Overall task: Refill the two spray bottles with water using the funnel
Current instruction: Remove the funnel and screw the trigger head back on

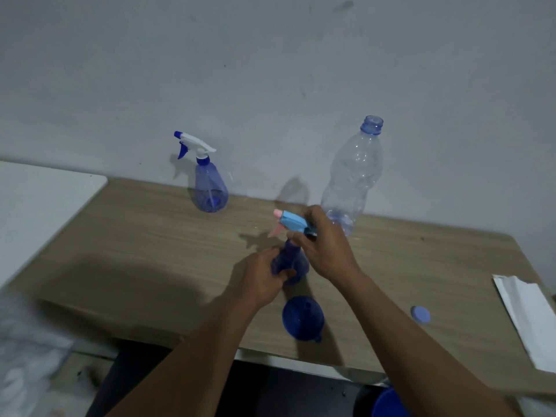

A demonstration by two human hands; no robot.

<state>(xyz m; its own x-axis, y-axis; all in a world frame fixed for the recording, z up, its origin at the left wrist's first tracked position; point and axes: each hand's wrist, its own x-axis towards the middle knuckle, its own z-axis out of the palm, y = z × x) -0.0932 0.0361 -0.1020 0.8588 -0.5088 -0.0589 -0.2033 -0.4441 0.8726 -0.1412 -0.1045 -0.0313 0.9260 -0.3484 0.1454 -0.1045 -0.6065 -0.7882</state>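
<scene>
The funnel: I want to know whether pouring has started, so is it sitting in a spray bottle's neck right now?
No, the blue funnel lies on the table, near its front edge.

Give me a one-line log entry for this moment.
left hand: grips spray bottle | right hand: on its spray head | funnel: on table, unused | water bottle: uncapped

no readable text — no labels, no brands, no numbers on any bottle
</scene>
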